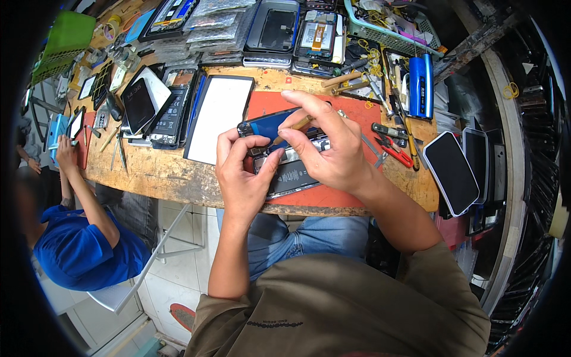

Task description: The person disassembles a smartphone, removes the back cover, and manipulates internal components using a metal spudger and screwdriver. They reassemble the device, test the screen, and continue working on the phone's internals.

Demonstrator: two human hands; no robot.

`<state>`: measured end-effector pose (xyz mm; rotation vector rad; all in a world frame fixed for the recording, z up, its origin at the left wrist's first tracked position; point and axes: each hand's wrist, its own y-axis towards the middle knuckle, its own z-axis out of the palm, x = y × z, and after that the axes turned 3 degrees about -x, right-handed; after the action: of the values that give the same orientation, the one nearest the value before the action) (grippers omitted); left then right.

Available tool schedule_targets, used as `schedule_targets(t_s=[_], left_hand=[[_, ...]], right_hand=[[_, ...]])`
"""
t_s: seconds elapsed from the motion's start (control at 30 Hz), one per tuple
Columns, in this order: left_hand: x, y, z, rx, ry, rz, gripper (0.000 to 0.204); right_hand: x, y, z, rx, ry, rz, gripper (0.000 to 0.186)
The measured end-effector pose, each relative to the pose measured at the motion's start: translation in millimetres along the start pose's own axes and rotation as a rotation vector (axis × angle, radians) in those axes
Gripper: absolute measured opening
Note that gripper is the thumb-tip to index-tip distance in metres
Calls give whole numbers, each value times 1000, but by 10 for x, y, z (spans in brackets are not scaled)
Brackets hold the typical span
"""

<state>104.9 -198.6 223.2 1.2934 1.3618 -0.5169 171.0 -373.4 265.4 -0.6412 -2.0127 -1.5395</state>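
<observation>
Over red mat (342, 193), right hand (338, 156) pinching brown tool (302, 123), tip unclear, left hand (245, 172) gripping partly covered phone (292, 178).

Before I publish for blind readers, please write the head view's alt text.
A bare right hand holds a brown tool over an opened phone, the left hand at its left end, above a red mat on a cluttered wooden workbench. A co-worker in blue sits at left.

Here's the phone body (289, 156), opened up on the red mat (348, 195), dark battery (295, 178) bared, blue panel (269, 124) just beyond, slim tan tool (303, 123) slanting across!
</observation>
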Motion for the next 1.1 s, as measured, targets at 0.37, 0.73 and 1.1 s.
schedule_targets(t_s=[0.37,0.73,1.1], left_hand=[[-70,-3,-21,-15,-276,-75,67],[-70,-4,-65,-8,-270,-131,63],[33,-24,-58,-9,-403,-133,56]], right_hand=[[63,17,-60,158,-104,-18,55],[58,-41,-1,273,-112,-47,58],[208,125,2,424,-300,-142,50]])
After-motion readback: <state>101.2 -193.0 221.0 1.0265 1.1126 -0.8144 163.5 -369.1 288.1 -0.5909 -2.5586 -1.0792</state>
